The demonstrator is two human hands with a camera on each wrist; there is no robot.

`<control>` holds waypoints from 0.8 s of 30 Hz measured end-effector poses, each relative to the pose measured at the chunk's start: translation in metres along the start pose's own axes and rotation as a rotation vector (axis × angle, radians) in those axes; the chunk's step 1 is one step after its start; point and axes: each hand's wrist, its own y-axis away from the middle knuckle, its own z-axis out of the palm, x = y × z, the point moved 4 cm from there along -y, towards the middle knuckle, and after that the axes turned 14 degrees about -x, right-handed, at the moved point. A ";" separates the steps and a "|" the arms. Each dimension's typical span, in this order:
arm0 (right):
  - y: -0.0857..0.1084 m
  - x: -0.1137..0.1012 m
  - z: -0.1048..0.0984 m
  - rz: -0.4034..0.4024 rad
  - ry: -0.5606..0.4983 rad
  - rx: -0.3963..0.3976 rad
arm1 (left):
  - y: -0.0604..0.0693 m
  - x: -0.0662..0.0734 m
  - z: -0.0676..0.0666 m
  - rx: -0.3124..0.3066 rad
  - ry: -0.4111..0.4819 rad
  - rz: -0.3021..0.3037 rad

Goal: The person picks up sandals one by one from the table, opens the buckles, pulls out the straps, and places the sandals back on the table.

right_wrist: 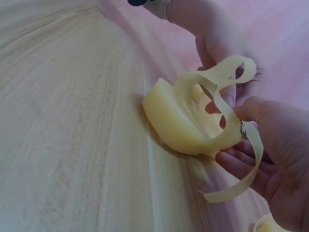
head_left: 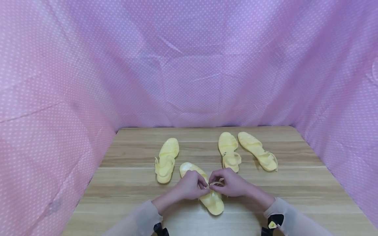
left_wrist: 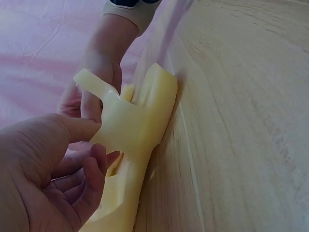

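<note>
A pale yellow sandal [head_left: 214,204] lies slanted on the table in front of me, toe away and to the left. My left hand [head_left: 193,185] pinches the ankle part from the left, thumb against its edge. From the other side my right hand [head_left: 228,183] pinches the thin ankle strap [right_wrist: 223,104] beside a small metal buckle [right_wrist: 243,129]. The strap curves in a loop above the sandal, and a loose strap end [right_wrist: 236,188] hangs below the right thumb. In the left wrist view the sandal's heel [left_wrist: 159,92] rests near the wooden surface.
Another yellow sandal [head_left: 169,152] lies to the left. Two more, one sandal [head_left: 228,144] at the back and one sandal [head_left: 255,149] further right, lie on the wooden table [head_left: 133,193]. Pink dotted cloth [head_left: 189,82] hangs behind and along both sides.
</note>
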 end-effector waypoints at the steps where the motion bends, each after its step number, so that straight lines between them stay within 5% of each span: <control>1: 0.000 0.000 0.000 0.002 0.000 0.003 | 0.000 0.000 0.000 0.001 -0.011 0.000; 24: 0.002 0.001 0.000 0.022 -0.026 0.023 | -0.002 0.006 -0.006 0.027 -0.043 0.006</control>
